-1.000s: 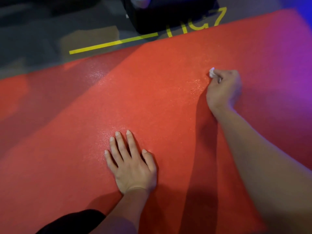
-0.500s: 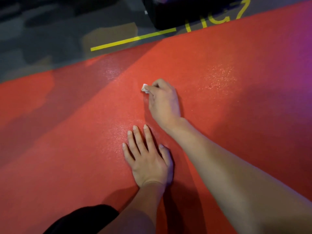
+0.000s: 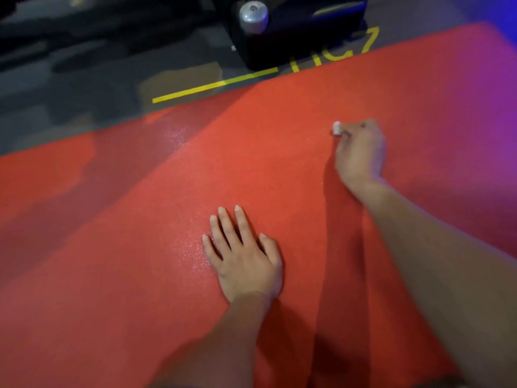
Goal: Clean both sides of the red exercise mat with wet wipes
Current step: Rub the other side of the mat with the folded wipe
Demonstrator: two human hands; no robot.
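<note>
Curled fingers [image 3: 347, 134] of the right hand [image 3: 359, 155] pinching a small bunched white wet wipe [image 3: 336, 128], pressed down onto the red exercise mat [image 3: 279, 163] toward its far side. Straight, slightly spread fingers [image 3: 223, 228] of the left hand [image 3: 243, 256] lying flat on the mat nearer the body — holding nothing, apparently pinning the mat in place.

Wipe: likely soft, damp and light, easily crushed to a wad; best pinched as shown, with a bit left sticking out to rub with. Mat: spread flat on the floor, filling most of the view, probably light and flexible, foam-like, with a grippy surface that drags on the wipe; for turning over to reach the second side, best taken by an edge or corner and peeled up rather than lifted from the middle.

Mat surface bright red, finely grained, with faint glistening speckles beside the left hand and near the far edge — possibly moisture. Broad shadows across the left part. Beyond the far edge, dark floor [image 3: 98, 79] with a yellow line [image 3: 212, 85] and yellow markings [image 3: 333, 56], plus a black machine base [image 3: 302, 37] topped by a silver knob [image 3: 253, 16].
</note>
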